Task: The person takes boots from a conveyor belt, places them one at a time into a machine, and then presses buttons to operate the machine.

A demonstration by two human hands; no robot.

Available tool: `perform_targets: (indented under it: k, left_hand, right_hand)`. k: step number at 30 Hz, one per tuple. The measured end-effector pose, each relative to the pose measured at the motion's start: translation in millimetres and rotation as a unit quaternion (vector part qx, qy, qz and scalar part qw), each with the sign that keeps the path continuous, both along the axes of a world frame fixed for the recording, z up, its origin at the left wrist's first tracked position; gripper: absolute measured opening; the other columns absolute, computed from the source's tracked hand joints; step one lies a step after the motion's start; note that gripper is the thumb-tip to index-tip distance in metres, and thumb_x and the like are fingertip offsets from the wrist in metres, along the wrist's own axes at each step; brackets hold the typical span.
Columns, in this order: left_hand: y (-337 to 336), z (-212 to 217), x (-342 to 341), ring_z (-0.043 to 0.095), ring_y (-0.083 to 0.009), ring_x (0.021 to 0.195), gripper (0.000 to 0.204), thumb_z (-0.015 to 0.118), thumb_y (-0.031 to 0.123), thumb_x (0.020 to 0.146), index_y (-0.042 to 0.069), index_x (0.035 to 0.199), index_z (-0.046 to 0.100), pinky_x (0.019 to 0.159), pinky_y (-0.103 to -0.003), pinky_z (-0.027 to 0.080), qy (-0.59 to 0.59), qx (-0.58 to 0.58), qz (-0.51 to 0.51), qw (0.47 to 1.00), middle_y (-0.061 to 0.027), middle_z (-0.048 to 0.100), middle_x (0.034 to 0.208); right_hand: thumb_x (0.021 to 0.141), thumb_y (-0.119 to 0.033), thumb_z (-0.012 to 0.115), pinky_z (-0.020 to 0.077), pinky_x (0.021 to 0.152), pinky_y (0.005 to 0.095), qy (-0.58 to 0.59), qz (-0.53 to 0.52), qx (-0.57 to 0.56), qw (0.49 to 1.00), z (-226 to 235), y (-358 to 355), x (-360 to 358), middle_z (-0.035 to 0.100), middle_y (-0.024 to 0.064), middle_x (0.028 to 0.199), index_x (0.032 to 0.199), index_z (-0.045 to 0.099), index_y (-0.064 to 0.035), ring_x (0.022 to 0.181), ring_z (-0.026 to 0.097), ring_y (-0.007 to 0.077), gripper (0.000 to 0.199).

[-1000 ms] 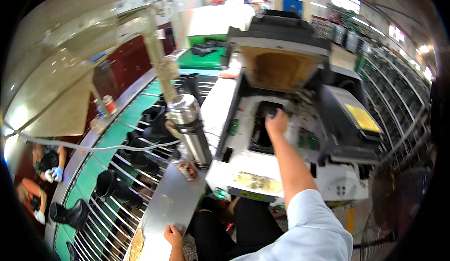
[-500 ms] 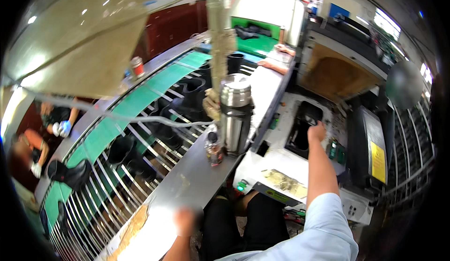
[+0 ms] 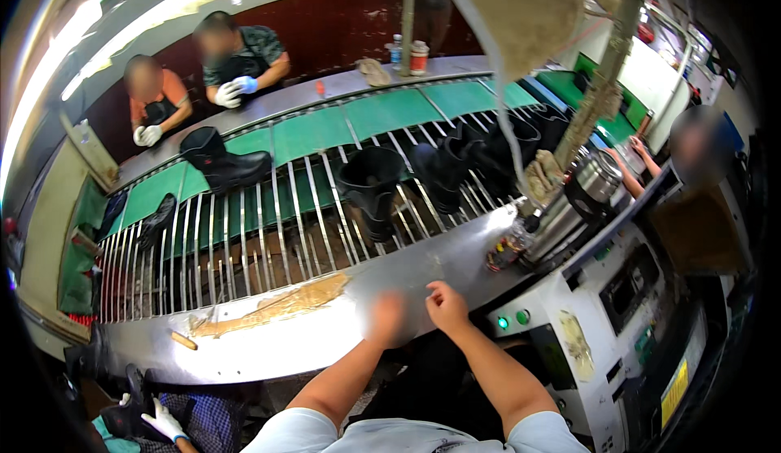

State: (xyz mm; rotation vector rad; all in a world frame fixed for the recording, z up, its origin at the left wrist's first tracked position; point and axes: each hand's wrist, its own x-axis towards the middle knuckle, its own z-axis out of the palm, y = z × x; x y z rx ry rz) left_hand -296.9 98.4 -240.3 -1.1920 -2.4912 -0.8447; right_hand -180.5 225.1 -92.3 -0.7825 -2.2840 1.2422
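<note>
My left hand [image 3: 386, 316] is over the near edge of the metal bench [image 3: 451, 267]; it is blurred, so its fingers cannot be read. Close beside it on the right, my right hand [image 3: 446, 306] has its fingers curled in, and nothing shows in them. Beyond the bench, black boots stand on a rack of metal bars: one boot [image 3: 370, 183] straight ahead, another [image 3: 443, 164] to its right. A further black boot [image 3: 224, 161] stands at the left by the green belt [image 3: 309, 134].
A steel flask [image 3: 587, 188] and a small bottle [image 3: 511, 245] stand on the bench at right. A white machine [image 3: 561, 319] with green buttons is at my right. Two gloved people [image 3: 236, 87] stand across the belt; another gloved hand [image 3: 165, 422] holds a boot at lower left.
My view has swung left, toward the rack. The right hand has come away from the dark recess in the machine and is now beside my left hand at the bench edge.
</note>
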Motion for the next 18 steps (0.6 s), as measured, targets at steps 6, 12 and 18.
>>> perform_targets:
  k: [6,12,18]
  left_hand:
    - [-48.2,107.9,-188.1,0.056,-0.0129,0.065,0.014,0.058,0.015,0.087,0.003,0.087,0.063,0.061,-0.028,0.046,-0.347,0.289,0.117,0.885,-0.0062,0.059,0.069]
    - [-151.9,200.7,-426.1,0.057,-0.0356,0.107,0.044,0.068,0.014,0.070,0.000,0.110,0.057,0.092,-0.041,0.045,-0.031,0.130,0.264,0.955,-0.0194,0.059,0.114]
    - [-142.1,270.4,-525.9,0.037,-0.0392,0.130,0.077,0.072,0.021,0.066,0.011,0.135,0.038,0.103,-0.048,0.037,0.124,-0.067,0.453,0.880,-0.0161,0.043,0.139]
  right_hand:
    - [0.083,-0.025,0.056,0.0487,0.068,0.0463,-0.131,0.098,0.167,0.972,-59.4,-54.9,-61.0,0.065,0.0129,0.081,0.094,0.060,-0.0065,0.079,0.062,0.0354,0.022]
    - [0.081,-0.023,0.058,0.0483,0.066,0.0449,-0.073,0.109,0.176,0.976,-70.2,-62.7,-63.7,0.062,0.0126,0.079,0.080,0.061,-0.0102,0.074,0.059,0.0344,0.014]
    - [0.082,-0.023,0.057,0.0473,0.068,0.0427,-0.073,0.116,0.156,0.978,-97.1,-61.6,-55.8,0.062,0.0117,0.079,0.082,0.063,-0.0100,0.074,0.059,0.0305,0.015]
